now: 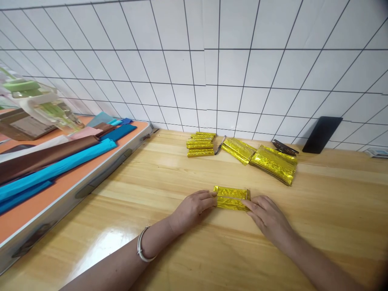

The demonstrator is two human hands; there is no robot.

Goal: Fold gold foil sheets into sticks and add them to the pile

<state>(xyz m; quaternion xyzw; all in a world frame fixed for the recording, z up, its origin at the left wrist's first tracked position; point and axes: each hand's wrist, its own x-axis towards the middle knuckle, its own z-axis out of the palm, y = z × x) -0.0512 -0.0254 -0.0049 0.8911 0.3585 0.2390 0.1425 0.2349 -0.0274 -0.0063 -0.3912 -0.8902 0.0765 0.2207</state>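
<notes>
A sheet of shiny gold foil paper (232, 192) lies on the wooden table, its long edges folded in so that they meet along a line across the middle. My left hand (194, 208) grips its left end, fingers closed at the edge. At the right end, my right hand (265, 216) pinches the paper between thumb and fingers. A silver bangle (141, 244) circles my left wrist. Beyond the hands lie several narrow folded gold strips (200, 145), a smaller pile of gold sheets (239, 150) and a thicker stack of gold sheets (275, 161).
A stapler (285, 148) and a pen (218, 147) lie near the gold sheets. A black phone (322, 134) leans on the tiled wall. On the left stands an orange-topped case (124, 142) with coloured folded paper (60, 165), a cardboard box (28, 123) and a clear bottle (45, 103).
</notes>
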